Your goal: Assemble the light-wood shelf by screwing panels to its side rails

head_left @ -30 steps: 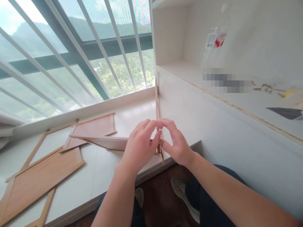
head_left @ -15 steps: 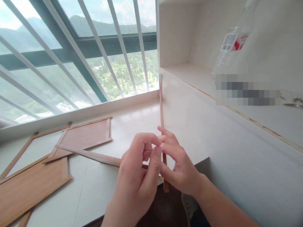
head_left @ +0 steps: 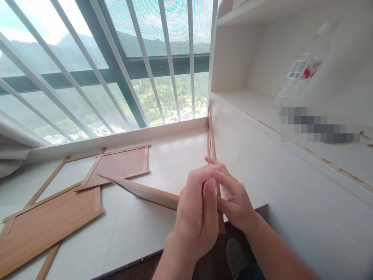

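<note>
My left hand is closed, its fingers curled over and its thumb raised; whatever lies inside is hidden. Just right of it is my right hand, fingers bent and partly covered by the left. A framed wooden panel, standing on its long edge, runs from the left to behind my left hand. Another thin wooden panel, seen almost edge-on, stands along the white side wall and passes by my right fingers. Its near end shows below the hands. Contact between fingers and panels cannot be made out.
Two framed wooden panels lie on the white ledge, over an open wooden frame. A barred window is behind. On the right shelf stand a clear plastic bottle and a blurred dark item. A shoe shows below.
The view has shifted, so the scene sits further right and lower. My left hand has closed up and moved nearer my right hand, covering its fingertips. The standing panel's face shows more.
</note>
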Action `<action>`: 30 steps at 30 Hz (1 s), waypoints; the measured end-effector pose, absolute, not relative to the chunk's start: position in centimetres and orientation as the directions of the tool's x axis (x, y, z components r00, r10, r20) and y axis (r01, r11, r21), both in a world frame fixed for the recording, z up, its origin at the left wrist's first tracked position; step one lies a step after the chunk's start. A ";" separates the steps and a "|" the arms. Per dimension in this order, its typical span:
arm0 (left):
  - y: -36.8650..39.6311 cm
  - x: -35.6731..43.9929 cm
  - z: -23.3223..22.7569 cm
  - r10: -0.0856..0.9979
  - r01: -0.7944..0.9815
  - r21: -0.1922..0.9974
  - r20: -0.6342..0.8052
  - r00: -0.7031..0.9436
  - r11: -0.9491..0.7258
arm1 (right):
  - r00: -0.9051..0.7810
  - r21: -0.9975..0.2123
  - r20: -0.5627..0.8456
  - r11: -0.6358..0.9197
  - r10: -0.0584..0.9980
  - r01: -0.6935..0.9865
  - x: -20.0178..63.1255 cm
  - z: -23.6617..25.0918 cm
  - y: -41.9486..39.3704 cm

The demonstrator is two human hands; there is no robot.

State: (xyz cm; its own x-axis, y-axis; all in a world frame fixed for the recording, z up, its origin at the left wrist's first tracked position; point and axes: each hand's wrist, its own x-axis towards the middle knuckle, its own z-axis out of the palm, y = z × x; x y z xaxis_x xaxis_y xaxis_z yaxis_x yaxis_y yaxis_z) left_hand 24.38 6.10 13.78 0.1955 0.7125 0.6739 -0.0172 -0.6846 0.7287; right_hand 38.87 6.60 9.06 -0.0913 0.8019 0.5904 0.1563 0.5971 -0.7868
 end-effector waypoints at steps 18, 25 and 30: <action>6.7 20.3 14.9 0.770 0.720 0.285 0.331 0.546 -0.633 | 0.209 -0.769 0.625 0.640 0.752 -0.004 37.0 7.1 7.7; 8.1 20.7 14.1 0.656 0.630 0.227 0.433 0.618 -0.743 | 0.339 -0.808 0.564 0.588 0.753 0.038 35.7 6.6 6.8; 8.5 20.9 14.2 0.592 0.546 0.245 0.460 0.662 -0.801 | 0.331 -0.841 0.533 0.529 0.778 0.111 36.3 6.5 5.2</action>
State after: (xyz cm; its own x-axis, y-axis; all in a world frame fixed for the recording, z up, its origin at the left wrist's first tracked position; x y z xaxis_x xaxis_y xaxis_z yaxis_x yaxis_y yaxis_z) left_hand 20.87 8.47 14.16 0.6617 0.5918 0.4604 0.5460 -0.8012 0.2450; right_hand 36.35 5.21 6.53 0.3313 0.7784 0.5332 0.1112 0.5290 -0.8413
